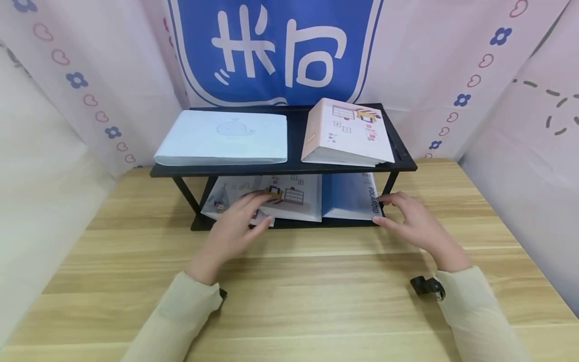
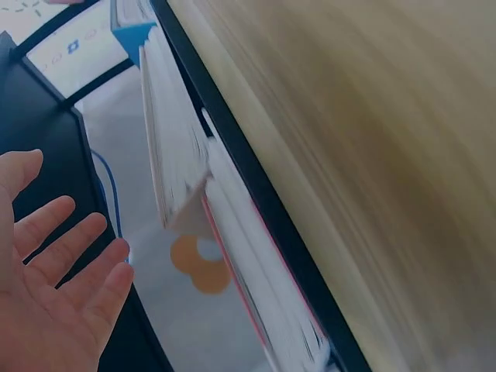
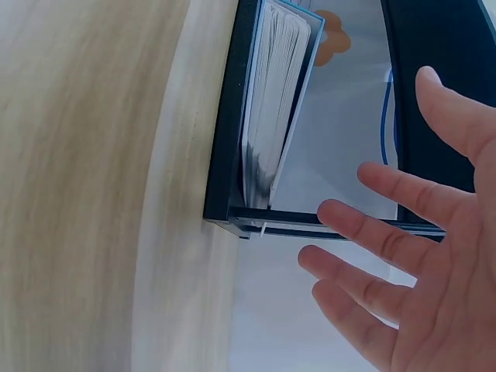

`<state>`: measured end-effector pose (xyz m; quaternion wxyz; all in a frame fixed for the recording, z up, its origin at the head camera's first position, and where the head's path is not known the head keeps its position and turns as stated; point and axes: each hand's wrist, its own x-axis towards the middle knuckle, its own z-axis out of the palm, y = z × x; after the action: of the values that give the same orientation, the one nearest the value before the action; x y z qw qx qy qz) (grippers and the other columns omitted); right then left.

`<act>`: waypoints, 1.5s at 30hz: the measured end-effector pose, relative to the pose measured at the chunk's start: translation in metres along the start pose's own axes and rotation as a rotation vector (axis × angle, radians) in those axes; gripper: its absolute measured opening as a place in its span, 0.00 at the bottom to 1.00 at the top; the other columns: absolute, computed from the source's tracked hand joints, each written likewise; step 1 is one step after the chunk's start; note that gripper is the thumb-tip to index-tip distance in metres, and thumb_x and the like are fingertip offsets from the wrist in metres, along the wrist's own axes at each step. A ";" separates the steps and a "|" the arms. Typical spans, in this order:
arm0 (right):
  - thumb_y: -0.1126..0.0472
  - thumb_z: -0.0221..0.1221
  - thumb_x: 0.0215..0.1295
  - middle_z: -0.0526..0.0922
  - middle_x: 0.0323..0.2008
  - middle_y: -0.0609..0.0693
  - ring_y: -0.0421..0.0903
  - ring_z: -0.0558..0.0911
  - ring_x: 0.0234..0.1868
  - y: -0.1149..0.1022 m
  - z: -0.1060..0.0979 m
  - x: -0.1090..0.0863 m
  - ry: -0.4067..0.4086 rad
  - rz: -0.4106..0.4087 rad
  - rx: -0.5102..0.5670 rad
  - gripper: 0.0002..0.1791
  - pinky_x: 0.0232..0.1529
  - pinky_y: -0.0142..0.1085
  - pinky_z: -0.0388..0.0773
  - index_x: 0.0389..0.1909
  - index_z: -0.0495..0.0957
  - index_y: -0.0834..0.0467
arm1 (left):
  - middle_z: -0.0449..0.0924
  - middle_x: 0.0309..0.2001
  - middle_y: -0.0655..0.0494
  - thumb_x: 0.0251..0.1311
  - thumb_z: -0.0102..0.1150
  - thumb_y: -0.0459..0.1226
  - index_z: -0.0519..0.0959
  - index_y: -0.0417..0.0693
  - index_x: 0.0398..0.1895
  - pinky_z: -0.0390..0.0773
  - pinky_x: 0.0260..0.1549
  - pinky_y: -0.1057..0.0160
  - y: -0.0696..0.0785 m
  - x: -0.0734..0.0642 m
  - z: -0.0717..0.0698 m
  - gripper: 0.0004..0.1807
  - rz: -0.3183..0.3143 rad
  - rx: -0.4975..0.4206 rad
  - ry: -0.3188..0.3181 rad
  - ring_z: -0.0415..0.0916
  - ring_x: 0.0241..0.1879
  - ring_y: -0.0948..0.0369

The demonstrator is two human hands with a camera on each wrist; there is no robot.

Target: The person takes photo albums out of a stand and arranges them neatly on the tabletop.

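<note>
A black two-tier rack [image 1: 296, 141] stands on the table. On its lower tier lie a blue album marked POLAROID [image 1: 348, 196], a white album with a furniture drawing [image 1: 300, 193] and, at the left end, another printed book [image 1: 221, 198]. My left hand [image 1: 232, 223] is in front of the lower tier, overlapping the white album in the head view; its fingers are spread and hold nothing in the left wrist view. Beside the rack's right leg is my right hand [image 1: 413, 221], fingers apart and the thumb near the POLAROID album's corner. Page edges [image 3: 275, 101] face outward in the right wrist view.
On the upper tier lie a pale blue album with a whale [image 1: 235, 133] at left and a pink-spined album [image 1: 353, 136] at right. Behind hangs a printed cloth [image 1: 276, 50]. The wooden table [image 1: 307, 291] extends in front of the rack.
</note>
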<state>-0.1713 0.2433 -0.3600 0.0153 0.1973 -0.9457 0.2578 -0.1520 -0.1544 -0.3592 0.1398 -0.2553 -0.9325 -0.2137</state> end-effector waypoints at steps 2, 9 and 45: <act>0.46 0.60 0.68 0.76 0.61 0.64 0.65 0.76 0.59 0.001 0.001 0.001 -0.006 0.008 0.004 0.31 0.59 0.61 0.71 0.63 0.73 0.63 | 0.74 0.65 0.47 0.70 0.57 0.48 0.72 0.45 0.66 0.75 0.61 0.46 0.004 0.007 0.004 0.27 0.003 -0.024 -0.006 0.73 0.63 0.48; 0.47 0.60 0.68 0.79 0.57 0.66 0.64 0.79 0.56 0.007 0.003 0.006 -0.021 0.030 0.021 0.31 0.55 0.60 0.75 0.63 0.73 0.65 | 0.76 0.64 0.47 0.70 0.55 0.49 0.72 0.47 0.67 0.74 0.62 0.48 0.018 0.024 0.016 0.27 -0.047 -0.099 -0.024 0.75 0.63 0.49; 0.49 0.63 0.67 0.86 0.44 0.63 0.57 0.85 0.46 0.007 0.013 0.021 -0.086 0.145 0.068 0.28 0.51 0.53 0.80 0.61 0.76 0.63 | 0.79 0.60 0.51 0.69 0.58 0.46 0.75 0.49 0.64 0.79 0.56 0.52 0.051 0.081 0.073 0.23 -0.258 -0.430 -0.209 0.78 0.58 0.53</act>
<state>-0.1922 0.2346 -0.3719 -0.0508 0.1394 -0.9480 0.2814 -0.2030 -0.0469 -0.3760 -0.0431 -0.1786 -0.8999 -0.3955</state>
